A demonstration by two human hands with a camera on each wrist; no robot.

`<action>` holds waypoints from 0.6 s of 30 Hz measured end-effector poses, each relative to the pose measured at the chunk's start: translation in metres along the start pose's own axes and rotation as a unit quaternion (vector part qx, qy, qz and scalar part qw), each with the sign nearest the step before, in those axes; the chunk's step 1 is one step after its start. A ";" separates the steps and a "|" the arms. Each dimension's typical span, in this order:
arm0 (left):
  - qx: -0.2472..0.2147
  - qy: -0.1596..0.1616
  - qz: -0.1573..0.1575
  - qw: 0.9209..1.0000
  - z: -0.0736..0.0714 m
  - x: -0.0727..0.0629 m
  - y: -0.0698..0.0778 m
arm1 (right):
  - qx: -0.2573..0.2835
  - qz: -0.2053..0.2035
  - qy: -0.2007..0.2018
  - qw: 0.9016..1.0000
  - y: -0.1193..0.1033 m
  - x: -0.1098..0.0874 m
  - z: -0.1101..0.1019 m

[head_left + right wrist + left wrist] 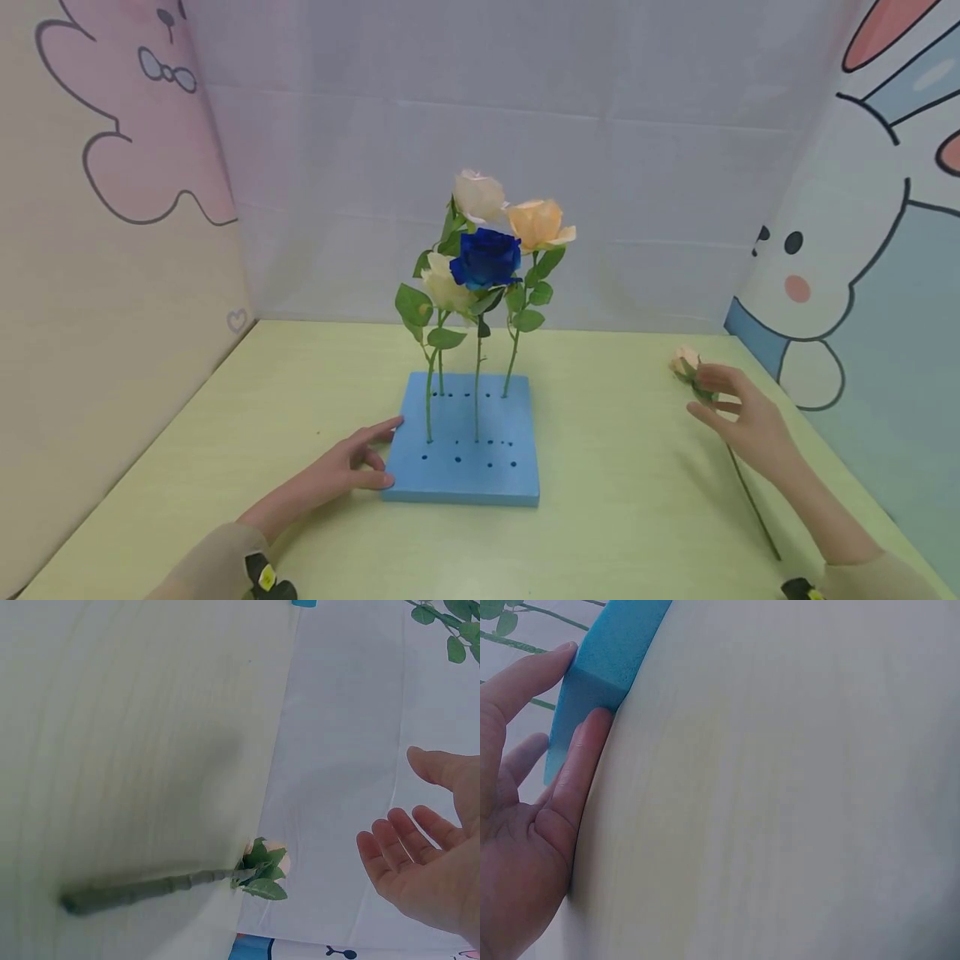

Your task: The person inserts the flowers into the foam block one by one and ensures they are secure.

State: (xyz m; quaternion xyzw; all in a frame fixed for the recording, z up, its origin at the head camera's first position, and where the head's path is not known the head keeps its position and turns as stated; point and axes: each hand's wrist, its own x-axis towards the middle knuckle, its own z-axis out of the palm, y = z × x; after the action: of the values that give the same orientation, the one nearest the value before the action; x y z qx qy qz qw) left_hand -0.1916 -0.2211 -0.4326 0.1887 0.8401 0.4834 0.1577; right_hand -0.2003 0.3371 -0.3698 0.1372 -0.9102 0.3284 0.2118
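A light blue board with small holes lies on the table. My left hand rests against its left edge, thumb near the front corner and fingers extended along the side. In the left wrist view, fingertips touch the side of the blue board. Roses stand upright in the board: a blue rose, a cream rose, a pale white rose and a peach rose. At the right, my right hand hovers over a loose peach rose, fingers apart, holding nothing. Its stem points toward me.
The pale yellow table meets a whitish cloth backdrop at its far edge. Side panels with a pink cartoon figure on the left and a white rabbit on the right flank the table.
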 end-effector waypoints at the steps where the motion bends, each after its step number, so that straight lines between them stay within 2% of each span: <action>1: 0.000 0.000 0.000 1.000 0.000 0.000 0.000 | -0.010 0.005 -0.004 1.000 0.003 -0.001 -0.002; 5: 0.001 0.001 -0.001 1.000 0.000 0.000 0.000 | -0.037 0.034 -0.035 0.998 0.011 -0.002 -0.008; 18: -0.015 0.001 -0.012 1.000 0.001 -0.001 0.001 | -0.037 0.098 -0.118 0.987 0.036 -0.011 -0.012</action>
State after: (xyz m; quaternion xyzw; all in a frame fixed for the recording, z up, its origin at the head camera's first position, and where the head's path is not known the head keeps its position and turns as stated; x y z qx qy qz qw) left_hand -0.1898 -0.2206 -0.4316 0.1757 0.8352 0.4941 0.1657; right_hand -0.2009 0.3726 -0.3860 0.0775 -0.9493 0.2954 0.0744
